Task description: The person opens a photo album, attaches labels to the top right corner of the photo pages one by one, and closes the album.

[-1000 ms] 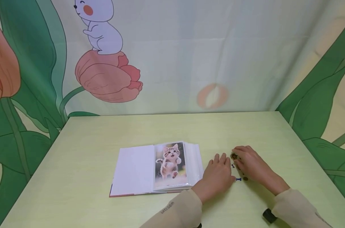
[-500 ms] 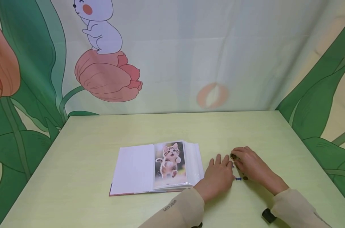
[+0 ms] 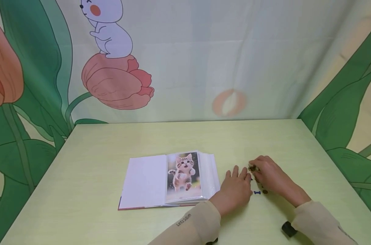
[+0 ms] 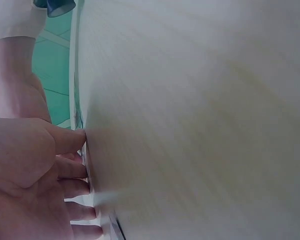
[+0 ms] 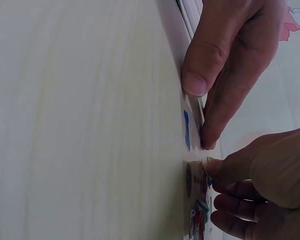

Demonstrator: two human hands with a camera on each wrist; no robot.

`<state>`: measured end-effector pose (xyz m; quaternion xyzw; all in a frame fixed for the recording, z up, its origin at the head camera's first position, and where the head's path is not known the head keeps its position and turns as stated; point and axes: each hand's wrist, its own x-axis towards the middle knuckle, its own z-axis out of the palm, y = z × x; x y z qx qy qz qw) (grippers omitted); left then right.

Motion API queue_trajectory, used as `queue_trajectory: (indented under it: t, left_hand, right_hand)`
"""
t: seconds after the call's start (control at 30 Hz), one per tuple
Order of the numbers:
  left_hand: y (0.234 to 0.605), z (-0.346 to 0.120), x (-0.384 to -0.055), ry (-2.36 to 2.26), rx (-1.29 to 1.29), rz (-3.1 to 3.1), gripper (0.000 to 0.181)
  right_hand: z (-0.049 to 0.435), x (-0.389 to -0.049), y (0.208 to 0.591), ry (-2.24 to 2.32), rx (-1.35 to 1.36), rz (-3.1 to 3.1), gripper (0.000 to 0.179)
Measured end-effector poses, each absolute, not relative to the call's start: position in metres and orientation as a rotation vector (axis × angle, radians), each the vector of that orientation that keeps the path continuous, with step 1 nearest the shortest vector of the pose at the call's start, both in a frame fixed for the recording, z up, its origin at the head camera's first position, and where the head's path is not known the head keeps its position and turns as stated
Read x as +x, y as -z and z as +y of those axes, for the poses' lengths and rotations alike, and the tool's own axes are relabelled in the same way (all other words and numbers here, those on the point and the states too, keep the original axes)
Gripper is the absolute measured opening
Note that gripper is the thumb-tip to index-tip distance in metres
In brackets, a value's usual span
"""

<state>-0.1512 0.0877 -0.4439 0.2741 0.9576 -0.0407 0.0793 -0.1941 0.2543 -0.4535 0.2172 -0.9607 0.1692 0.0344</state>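
My left hand point(image 3: 234, 189) lies palm down on the table with its fingers spread, right beside the small flat stickers. In the left wrist view its straight fingertips point(image 4: 85, 216) touch down at the surface. My right hand point(image 3: 271, 175) pinches a small dark brown and gold sticker point(image 3: 252, 168) between thumb and forefinger, mostly covered by the fingers. A blue bone-shaped sticker point(image 3: 257, 192) lies between the hands, with a brown round one point(image 3: 265, 192) next to it. The right wrist view shows more colourful stickers point(image 5: 199, 215) lying flat under the right hand.
An open photo album point(image 3: 147, 180) lies left of my left hand, its white inside cover to the left. A kitten photo point(image 3: 183, 173) fills the facing pocket. A black device point(image 3: 288, 229) sits at the right sleeve. A printed curtain point(image 3: 185, 68) hangs behind the table.
My left hand has shifted slightly, its fingers more spread. My right hand has stayed in nearly the same place, and the pinched sticker shows at a slightly different angle. The album has not moved.
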Motion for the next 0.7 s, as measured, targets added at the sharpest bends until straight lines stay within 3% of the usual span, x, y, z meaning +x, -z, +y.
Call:
queue_trajectory:
  t: [0.4,0.7]
  left_hand:
    - [0.4445,0.0881,-0.1507,0.106,0.812,2.846,0.057]
    - [0.4439,0.0866,-0.1501,0.136,0.82,2.851,0.056]
  right_hand:
    - [0.2554,-0.2001,0.4558,-0.595,0.571,-2.917,0.005]
    - [0.2571,-0.1991,0.4557,-0.621,0.51,-2.915,0.009]
